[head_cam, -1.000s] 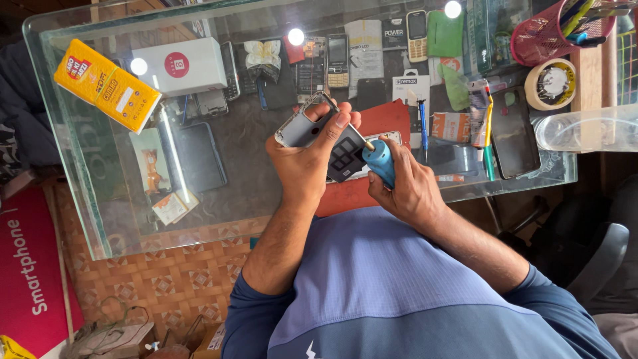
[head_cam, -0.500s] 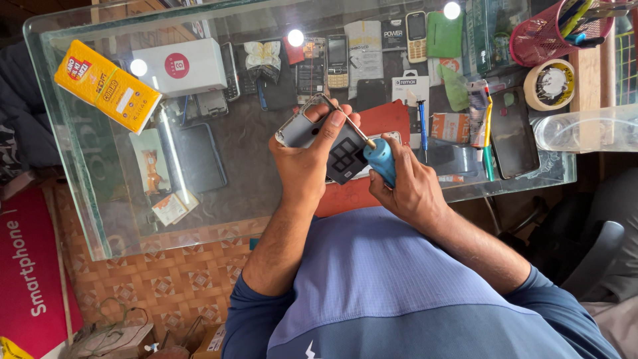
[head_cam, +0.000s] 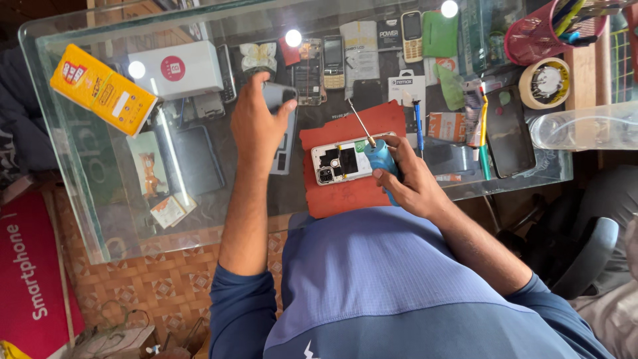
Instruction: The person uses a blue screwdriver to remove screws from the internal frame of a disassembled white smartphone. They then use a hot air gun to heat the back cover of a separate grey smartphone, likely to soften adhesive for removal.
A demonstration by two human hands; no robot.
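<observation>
An opened white phone (head_cam: 343,162) lies with its insides showing on a red mat (head_cam: 351,193) on the glass counter. My right hand (head_cam: 405,178) grips a blue-handled screwdriver (head_cam: 376,151) beside the phone's right end; its metal shaft points up and away. My left hand (head_cam: 256,123) reaches out to the left and holds a dark grey phone cover (head_cam: 278,95) just above the glass, apart from the phone.
A yellow box (head_cam: 101,90) and a white box (head_cam: 179,69) sit at the left of the glass counter (head_cam: 86,199). Several phones lie under the glass. A tape roll (head_cam: 545,82), a pink pen cup (head_cam: 535,36) and a clear plastic container (head_cam: 585,126) stand at right.
Both hands held the phone together before. Now the phone lies on the red mat, and my left hand has moved away left with the dark cover.
</observation>
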